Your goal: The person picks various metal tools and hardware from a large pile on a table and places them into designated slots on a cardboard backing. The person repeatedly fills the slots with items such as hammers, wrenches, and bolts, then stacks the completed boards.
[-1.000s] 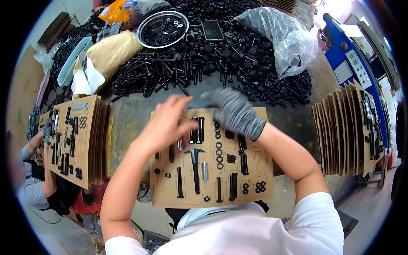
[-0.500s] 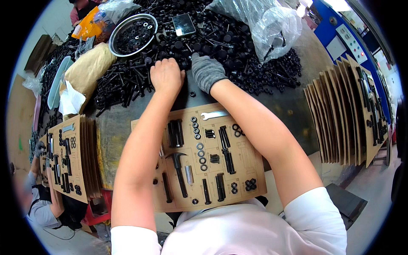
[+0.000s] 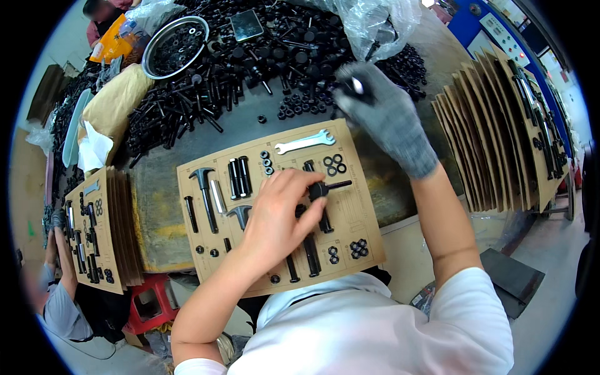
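My bare left hand (image 3: 281,209) is over the brown cardboard sheet (image 3: 272,137), pinching a black bolt (image 3: 339,185) with a wide round head between thumb and fingers. My right hand (image 3: 390,119), in a grey knit glove, hovers at the sheet's upper right, fingers curled round something dark with a bright glint, blurred. On the sheet lie an open-end wrench (image 3: 305,142), a hammer-shaped black piece (image 3: 205,197), a silver tube (image 3: 217,197), long black bolts (image 3: 240,177), washers (image 3: 335,164) and black nuts (image 3: 359,249). My left hand hides part of its middle.
A heap of black bolts (image 3: 187,103) and nuts spreads over the far table. On it are a round metal bowl (image 3: 145,59), a phone (image 3: 246,25) and plastic wrap (image 3: 400,22). Cardboard stacks (image 3: 494,131) flank me; another person's hand (image 3: 58,220) is at far left.
Both hands have drawn back from the heap. The left has come over the sheet with a round-headed bolt; the right has moved rightward. The view has shifted somewhat.
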Demonstrator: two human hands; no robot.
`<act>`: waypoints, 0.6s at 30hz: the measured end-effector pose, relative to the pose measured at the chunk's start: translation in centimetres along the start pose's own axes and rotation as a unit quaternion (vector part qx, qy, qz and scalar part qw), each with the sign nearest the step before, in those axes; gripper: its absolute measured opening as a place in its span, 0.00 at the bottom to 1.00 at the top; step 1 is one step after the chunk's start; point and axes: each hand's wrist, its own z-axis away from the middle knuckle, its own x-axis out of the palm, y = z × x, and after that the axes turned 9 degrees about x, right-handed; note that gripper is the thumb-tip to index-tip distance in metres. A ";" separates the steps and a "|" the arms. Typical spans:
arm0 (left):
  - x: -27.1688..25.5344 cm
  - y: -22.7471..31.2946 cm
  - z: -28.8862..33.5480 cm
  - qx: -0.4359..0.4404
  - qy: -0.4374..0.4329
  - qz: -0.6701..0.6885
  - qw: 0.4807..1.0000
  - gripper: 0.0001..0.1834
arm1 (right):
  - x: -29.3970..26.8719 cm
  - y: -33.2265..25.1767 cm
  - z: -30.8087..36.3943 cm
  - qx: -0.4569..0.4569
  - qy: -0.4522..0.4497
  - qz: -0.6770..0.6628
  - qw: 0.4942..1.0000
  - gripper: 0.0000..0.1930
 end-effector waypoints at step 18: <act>7.5 -1.2 -1.3 0.062 -0.043 -0.175 0.982 0.07 | -1.4 9.0 18.1 -0.076 -0.157 0.065 0.982 0.19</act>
